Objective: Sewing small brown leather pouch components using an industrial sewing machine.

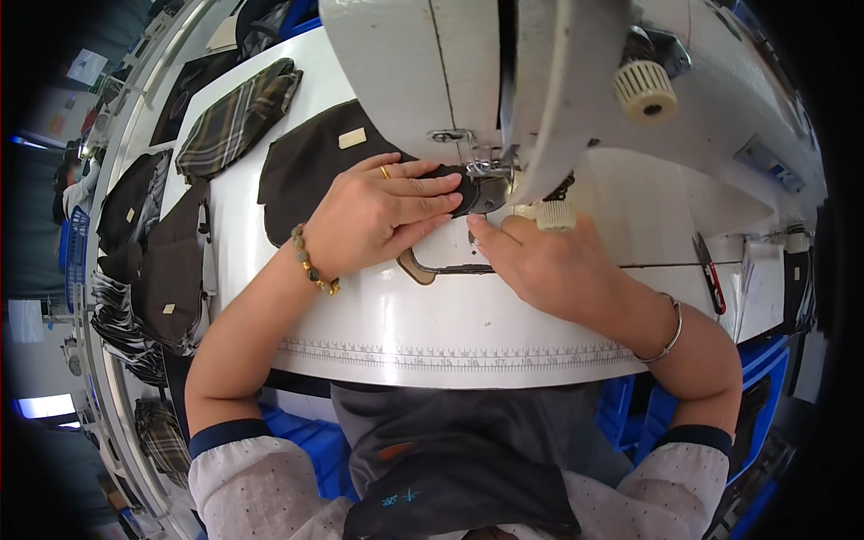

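A dark brown fabric piece (306,180) with a small cream label lies on the white sewing table, reaching under the presser foot (486,167) of a white sewing machine (405,63). My left hand (387,202) rests flat on this fabric, fingertips just left of the foot. My right hand (540,261) sits by the needle plate (490,198), near the fabric's edge. Its fingers are curled, partly behind a cream knob (555,214); what they hold, if anything, is hidden.
Plaid fabric (236,115) lies at the back left, with stacked dark pieces (166,261) along the left side. Red-handled snips (711,283) and papers (756,297) lie at right. Blue bins (306,441) sit below the table. A person (76,184) shows in the left background.
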`<state>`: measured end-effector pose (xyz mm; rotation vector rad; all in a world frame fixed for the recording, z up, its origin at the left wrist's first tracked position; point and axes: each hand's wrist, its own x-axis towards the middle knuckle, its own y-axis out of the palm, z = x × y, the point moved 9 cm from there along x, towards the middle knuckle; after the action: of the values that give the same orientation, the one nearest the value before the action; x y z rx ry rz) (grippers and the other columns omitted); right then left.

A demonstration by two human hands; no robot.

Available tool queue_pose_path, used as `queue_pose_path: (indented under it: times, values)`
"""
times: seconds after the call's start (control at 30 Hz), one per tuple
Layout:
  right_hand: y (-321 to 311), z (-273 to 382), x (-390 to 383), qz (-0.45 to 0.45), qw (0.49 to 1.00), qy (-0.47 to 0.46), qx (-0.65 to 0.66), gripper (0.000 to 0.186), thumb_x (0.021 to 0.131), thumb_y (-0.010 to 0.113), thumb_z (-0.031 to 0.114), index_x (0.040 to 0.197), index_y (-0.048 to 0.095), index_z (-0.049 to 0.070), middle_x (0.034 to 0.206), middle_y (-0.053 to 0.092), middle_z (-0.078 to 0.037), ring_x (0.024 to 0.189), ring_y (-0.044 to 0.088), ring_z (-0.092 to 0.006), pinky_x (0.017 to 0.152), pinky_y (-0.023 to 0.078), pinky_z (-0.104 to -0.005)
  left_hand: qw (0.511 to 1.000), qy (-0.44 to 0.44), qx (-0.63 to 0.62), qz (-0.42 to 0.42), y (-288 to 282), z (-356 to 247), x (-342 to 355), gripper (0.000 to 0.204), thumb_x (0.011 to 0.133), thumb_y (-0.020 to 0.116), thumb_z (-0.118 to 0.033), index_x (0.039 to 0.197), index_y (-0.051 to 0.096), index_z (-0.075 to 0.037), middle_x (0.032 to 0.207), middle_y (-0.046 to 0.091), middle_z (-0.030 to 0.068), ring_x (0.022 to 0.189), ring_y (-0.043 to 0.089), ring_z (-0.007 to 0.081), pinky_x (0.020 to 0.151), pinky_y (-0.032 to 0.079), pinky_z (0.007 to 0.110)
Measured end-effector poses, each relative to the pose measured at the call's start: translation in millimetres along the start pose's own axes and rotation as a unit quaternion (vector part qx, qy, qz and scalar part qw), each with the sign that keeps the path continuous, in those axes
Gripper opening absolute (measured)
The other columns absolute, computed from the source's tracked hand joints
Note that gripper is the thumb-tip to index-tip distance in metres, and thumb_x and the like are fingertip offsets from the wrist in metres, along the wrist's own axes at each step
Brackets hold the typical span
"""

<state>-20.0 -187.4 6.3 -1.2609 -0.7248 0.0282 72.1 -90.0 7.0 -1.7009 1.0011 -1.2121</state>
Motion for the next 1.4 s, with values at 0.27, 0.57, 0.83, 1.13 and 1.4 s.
queue_pose_path:
  times: [0.27, 0.57, 0.83, 1.13, 1.4]
  values:
    - [-4, -1, 1, 0.006, 1.000, 0.009, 0.002, 0.008, 0.088, 0.064, 0.013, 0.088, 0.068, 0.005, 0.064, 0.062, -0.004, 0.054, 0.064, -0.0202, 0.046, 0.048, -0.0352, 0.999, -0.017, 0.051, 0.006, -2, -6, 2, 0.028, 0.088, 0.070, -0.017, 0.115, 0.075, -0.013, 0.122, 0.073, 0.0064, 0.112, 0.070, 0.0259, 0.096, 0.054, 0.040]
    - [-3, -1, -3, 0.008, 1.000, 0.012, -0.007, 0.006, 0.078, 0.064, 0.011, 0.075, 0.059, 0.009, 0.064, 0.061, -0.003, 0.059, 0.066, -0.0197, 0.048, 0.049, -0.0349, 0.991, -0.059, 0.109, 0.052, 3, -47, -6, 0.045, 0.085, 0.075, -0.021, 0.129, 0.068, -0.012, 0.129, 0.069, 0.0095, 0.111, 0.070, 0.0304, 0.087, 0.059, 0.035]
    - [-4, 3, -7, -0.023, 1.000, -0.002, 0.001, 0.005, 0.082, 0.065, 0.010, 0.080, 0.064, 0.006, 0.069, 0.061, -0.003, 0.060, 0.066, -0.0182, 0.047, 0.048, -0.0335, 0.973, -0.131, 0.081, 0.172, 12, -89, -45, 0.096, 0.079, 0.062, -0.067, 0.149, 0.046, -0.003, 0.155, 0.043, 0.0208, 0.139, 0.044, 0.0440, 0.109, 0.041, 0.053]
    - [-9, 8, -1, -0.019, 0.998, -0.056, -0.028, 0.007, 0.076, 0.065, 0.010, 0.072, 0.060, 0.008, 0.071, 0.057, -0.003, 0.055, 0.061, -0.0165, 0.044, 0.047, -0.0322, 0.987, -0.024, 0.157, 0.012, -3, -144, -87, 0.028, 0.086, 0.062, -0.009, 0.111, 0.074, -0.005, 0.118, 0.073, 0.0106, 0.112, 0.070, 0.0278, 0.094, 0.054, 0.034]
    - [-28, 91, -26, -0.043, 0.971, -0.229, 0.053, 0.018, 0.074, 0.066, 0.018, 0.065, 0.053, 0.010, 0.064, 0.045, -0.002, 0.052, 0.050, -0.0142, 0.042, 0.036, -0.0280, 0.994, -0.041, 0.005, -0.099, -21, -133, -90, 0.016, 0.080, 0.077, -0.010, 0.095, 0.076, -0.005, 0.096, 0.077, 0.0081, 0.089, 0.077, 0.0206, 0.074, 0.060, 0.031]
